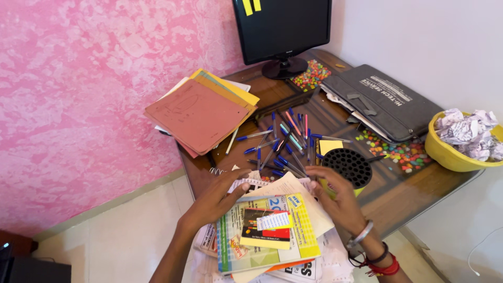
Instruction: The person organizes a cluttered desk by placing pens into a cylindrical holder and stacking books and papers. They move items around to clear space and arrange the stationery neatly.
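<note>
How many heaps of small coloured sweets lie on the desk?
2. One sweet heap lies beside the monitor base; the other sweet heap lies between the grey bag and yellow bowl. More may be hidden under the bag.

Both hands (217, 199) (338, 199) on book stack (267, 233); pens (285, 144) beyond.

a small home office corner: a wooden desk (398, 194) against a pink wall (78, 105), far monitor (283, 29), scattered pens (285, 144), folders (201, 112) left, laptop bag (382, 102) right.
</note>
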